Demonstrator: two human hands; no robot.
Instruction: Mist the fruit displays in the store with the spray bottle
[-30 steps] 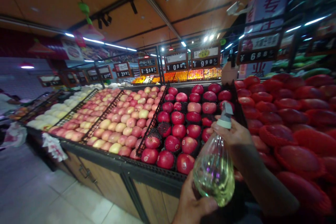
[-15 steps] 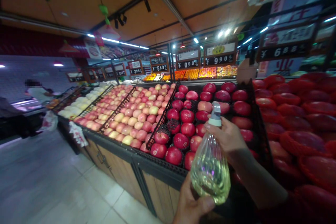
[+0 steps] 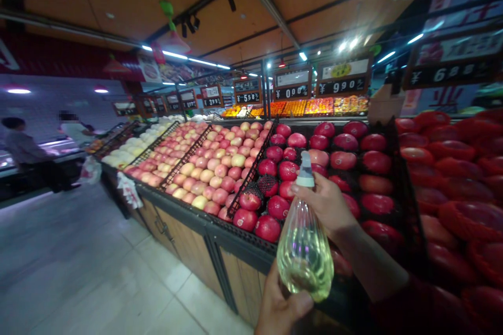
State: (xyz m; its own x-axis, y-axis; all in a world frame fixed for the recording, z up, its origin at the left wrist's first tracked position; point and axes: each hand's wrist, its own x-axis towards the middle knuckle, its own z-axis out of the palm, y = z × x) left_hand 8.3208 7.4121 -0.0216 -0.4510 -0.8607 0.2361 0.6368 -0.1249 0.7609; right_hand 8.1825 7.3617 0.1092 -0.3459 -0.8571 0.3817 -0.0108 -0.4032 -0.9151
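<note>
Both my hands hold a clear, ribbed spray bottle [image 3: 304, 256] with pale yellow liquid inside and a whitish spray head, tilted slightly. My left hand [image 3: 280, 301] supports it from below, the thumb across its lower front. Around the neck, just under the spray head, my right hand [image 3: 328, 204] is closed; its far fingers are partly hidden. Behind the bottle, dark red apples [image 3: 268, 227] lie in rows in a black crate, some in dark net sleeves. The bottle covers part of them.
Left of these, paler red and yellow apples [image 3: 220, 170] fill neighbouring crates [image 3: 251, 178] along a wood-fronted stand [image 3: 184, 235]. Red-wrapped fruit [image 3: 467, 220] is piled at right. Price signs [image 3: 341, 84] hang above. Two people [image 3: 27, 146] are at the far left beyond the tiled floor [image 3: 129, 277].
The view has turned a little left, so the stand sits further right and a second person shows more fully. Both hands and the bottle sit slightly further left in view, grip unchanged.
</note>
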